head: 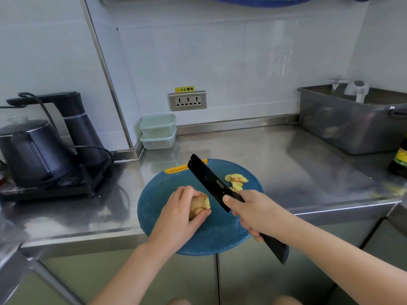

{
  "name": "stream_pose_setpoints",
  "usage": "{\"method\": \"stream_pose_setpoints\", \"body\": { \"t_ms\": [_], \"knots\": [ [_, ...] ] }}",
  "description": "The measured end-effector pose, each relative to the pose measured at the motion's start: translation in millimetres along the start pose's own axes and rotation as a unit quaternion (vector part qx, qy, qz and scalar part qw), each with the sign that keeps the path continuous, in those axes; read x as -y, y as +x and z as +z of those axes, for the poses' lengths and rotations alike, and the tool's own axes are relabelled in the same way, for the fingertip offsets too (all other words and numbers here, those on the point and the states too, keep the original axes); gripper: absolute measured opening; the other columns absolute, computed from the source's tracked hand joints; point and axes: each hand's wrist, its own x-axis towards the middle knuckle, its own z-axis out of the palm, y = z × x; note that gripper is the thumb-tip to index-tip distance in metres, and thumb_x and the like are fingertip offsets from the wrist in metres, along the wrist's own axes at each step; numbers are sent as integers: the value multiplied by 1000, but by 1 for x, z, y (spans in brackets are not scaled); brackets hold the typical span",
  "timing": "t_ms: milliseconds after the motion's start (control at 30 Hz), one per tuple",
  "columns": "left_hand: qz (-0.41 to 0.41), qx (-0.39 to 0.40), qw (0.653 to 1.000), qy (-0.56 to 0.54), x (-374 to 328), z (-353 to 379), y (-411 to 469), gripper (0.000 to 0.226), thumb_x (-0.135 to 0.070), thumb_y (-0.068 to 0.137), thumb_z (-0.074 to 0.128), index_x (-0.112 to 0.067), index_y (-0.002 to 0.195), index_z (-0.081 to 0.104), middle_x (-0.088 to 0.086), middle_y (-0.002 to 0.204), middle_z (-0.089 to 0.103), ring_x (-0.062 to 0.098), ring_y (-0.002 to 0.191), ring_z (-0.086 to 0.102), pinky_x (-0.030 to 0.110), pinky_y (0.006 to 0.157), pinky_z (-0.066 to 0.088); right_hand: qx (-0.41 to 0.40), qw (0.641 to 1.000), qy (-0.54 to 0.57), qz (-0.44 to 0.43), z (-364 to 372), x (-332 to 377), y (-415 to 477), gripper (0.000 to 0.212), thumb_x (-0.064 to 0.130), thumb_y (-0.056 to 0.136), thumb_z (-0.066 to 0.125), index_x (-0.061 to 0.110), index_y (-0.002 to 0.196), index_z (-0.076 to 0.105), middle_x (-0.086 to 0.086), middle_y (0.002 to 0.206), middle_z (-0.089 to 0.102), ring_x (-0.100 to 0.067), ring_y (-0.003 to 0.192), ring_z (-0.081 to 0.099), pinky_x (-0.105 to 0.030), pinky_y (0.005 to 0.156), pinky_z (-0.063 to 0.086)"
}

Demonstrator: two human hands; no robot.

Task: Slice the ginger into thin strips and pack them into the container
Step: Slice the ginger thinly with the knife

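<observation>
A round blue cutting board (167, 194) lies at the steel counter's front edge. On it my left hand (178, 216) grips a knobbly piece of ginger (199, 204), thumb and fingers curled round it. My right hand (253, 211) holds the handle of a black cleaver (207, 180), whose blade stands just right of the ginger and angles away to the back left. Several yellow ginger slices (235, 181) lie on the board to the right of the blade. Two stacked clear containers (158, 131) with pale green lids sit in the back corner by the wall.
A black kettle (33, 150) on its base with cords fills the left of the counter. A grey plastic bin (352, 119) stands at the back right, a dark bottle (399, 157) at the right edge. A wall socket (187, 100) is behind the board.
</observation>
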Motion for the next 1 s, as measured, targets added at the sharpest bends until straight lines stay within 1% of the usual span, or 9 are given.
{"method": "stream_pose_setpoints", "body": {
  "t_ms": [133, 233, 333, 433, 600, 767, 900, 967, 1000],
  "knots": [
    [15, -11, 1000, 16, -1, 1, 1, 36, -46, 86, 60, -30, 116, 51, -15, 110, 49, 6, 97, 48, 20, 76, 42, 21, 999, 23, 31, 5, 3, -2, 52, 57, 98, 30, 10, 79, 43, -4, 51, 39, -14, 34, 33, -21, 36, 34],
    [30, -8, 999, 27, 0, 1, 1, 36, -47, 86, 56, -30, 118, 53, -15, 113, 50, 7, 98, 49, 19, 76, 43, 29, 997, 54, 49, 5, 2, -2, 55, 60, 96, 27, 12, 75, 42, -3, 51, 40, -13, 34, 34, -20, 35, 34],
    [32, -5, 999, 26, 0, 2, 0, 36, -46, 86, 57, -30, 118, 53, -15, 114, 49, 7, 98, 49, 17, 76, 42, 42, 994, 83, 63, 2, 2, -2, 54, 60, 97, 28, 13, 73, 42, -2, 48, 42, -13, 33, 35, -19, 34, 33],
    [31, -4, 999, 29, 0, 3, 1, 35, -45, 86, 58, -30, 117, 53, -15, 115, 48, 6, 98, 48, 19, 76, 43, 50, 993, 90, 63, -1, 3, -2, 54, 59, 98, 27, 13, 73, 42, -2, 48, 44, -13, 33, 36, -20, 35, 33],
    [34, -3, 999, 39, 2, 3, 3, 30, -46, 87, 56, -26, 110, 54, -13, 111, 52, 8, 95, 51, 17, 74, 38, 53, 992, 103, 54, -3, 2, -3, 54, 58, 98, 28, 13, 72, 43, -1, 47, 44, -13, 33, 36, -21, 36, 34],
    [27, -8, 999, 26, 0, 5, 3, 33, -47, 84, 54, -25, 108, 55, -13, 109, 49, 8, 91, 51, 19, 71, 44, 56, 992, 107, 45, -4, 3, -4, 53, 55, 99, 28, 13, 71, 43, 0, 45, 43, -13, 33, 36, -21, 36, 35],
    [16, -11, 1000, 25, 0, 4, 1, 33, -44, 84, 61, -24, 110, 58, -10, 101, 42, 9, 82, 50, 12, 61, 35, 56, 992, 106, 46, -4, 2, -3, 53, 54, 99, 30, 13, 70, 43, 0, 44, 43, -12, 32, 36, -20, 35, 35],
    [12, -17, 999, 38, -1, 5, 1, 33, -45, 84, 60, -25, 110, 58, -11, 98, 41, 10, 84, 48, 12, 59, 33, 71, 987, 129, 56, -5, 1, -2, 54, 54, 99, 31, 13, 67, 44, 1, 41, 44, -11, 29, 38, -18, 33, 35],
    [11, -20, 999, 48, -1, 6, 1, 34, -47, 83, 58, -26, 110, 57, -11, 98, 41, 11, 89, 46, 14, 61, 34, 80, 984, 144, 63, -5, -1, -2, 54, 55, 99, 31, 13, 66, 44, 1, 41, 45, -10, 28, 38, -17, 32, 35]
  ]
}}
